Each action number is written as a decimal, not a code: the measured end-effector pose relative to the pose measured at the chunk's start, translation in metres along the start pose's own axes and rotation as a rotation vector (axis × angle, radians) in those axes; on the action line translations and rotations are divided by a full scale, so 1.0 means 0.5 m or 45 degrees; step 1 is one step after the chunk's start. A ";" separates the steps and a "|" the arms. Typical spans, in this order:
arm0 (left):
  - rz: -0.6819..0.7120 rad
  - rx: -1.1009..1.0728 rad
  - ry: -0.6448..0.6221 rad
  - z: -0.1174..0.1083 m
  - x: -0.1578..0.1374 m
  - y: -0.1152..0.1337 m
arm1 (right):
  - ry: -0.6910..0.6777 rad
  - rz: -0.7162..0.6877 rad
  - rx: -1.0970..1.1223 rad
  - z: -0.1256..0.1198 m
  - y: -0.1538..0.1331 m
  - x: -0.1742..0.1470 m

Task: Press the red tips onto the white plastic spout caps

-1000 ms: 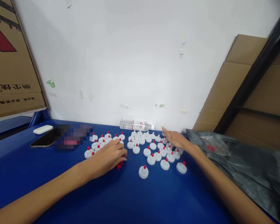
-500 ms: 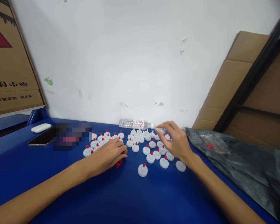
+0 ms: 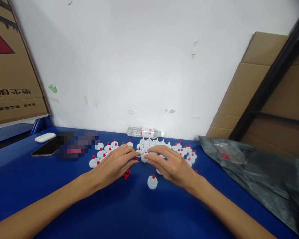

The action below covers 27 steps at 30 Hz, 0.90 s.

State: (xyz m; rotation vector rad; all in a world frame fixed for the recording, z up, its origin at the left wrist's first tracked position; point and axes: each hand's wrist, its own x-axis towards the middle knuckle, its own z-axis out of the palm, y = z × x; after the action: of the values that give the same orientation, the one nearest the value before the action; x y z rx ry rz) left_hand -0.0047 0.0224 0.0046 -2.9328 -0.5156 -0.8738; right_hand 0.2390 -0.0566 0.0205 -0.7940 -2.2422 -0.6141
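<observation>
You face a scuffed white plaster-like wall [image 3: 139, 66] beyond a smooth blue table [image 3: 129, 212]; a slanting black post [image 3: 274, 74] stands rightward.

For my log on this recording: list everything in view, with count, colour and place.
Table: one, blue, foreground
Wall: one, white, behind table
Bottle: one, clear, lying by wall
Red-tipped caps: many, white with red, on table
Plain caps: several, white, in front of bottle
Loose tips: several, red, mid-table
Phone: one, dark, left on table
Oval case: one, white, behind phone
Pixelated patch: one, dark and pink, right of phone
Cardboard box: one, printed brown, left
Loose cardboard: count unclear, brown, right
Bars: at least two, black, beside cardboard
Plastic sheeting: one, dark grey, right of caps
Clear bag: one, transparent, red contents, on sheeting
Left hand: one, bare, beside loose tips
Right hand: one, bare, among caps
</observation>
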 end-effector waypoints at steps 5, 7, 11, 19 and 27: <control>0.041 -0.026 0.066 -0.001 0.001 0.003 | -0.060 0.024 0.064 0.005 0.000 -0.005; 0.026 -0.011 0.084 -0.003 0.001 0.006 | -0.069 -0.007 0.071 0.009 0.000 -0.005; 0.003 -0.011 0.163 -0.010 0.003 0.015 | -0.039 -0.039 0.054 0.016 -0.002 -0.004; 0.052 -0.086 0.380 -0.006 0.001 0.021 | -0.061 0.069 0.069 0.016 -0.007 -0.003; 0.039 -0.171 0.377 -0.010 -0.004 0.028 | 0.093 -0.072 0.044 0.015 -0.016 0.005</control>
State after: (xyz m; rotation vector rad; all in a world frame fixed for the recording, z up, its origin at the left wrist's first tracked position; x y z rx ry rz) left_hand -0.0043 0.0081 0.0085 -2.8387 -0.4055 -1.3581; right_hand 0.2286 -0.0569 0.0157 -0.6823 -2.2088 -0.6199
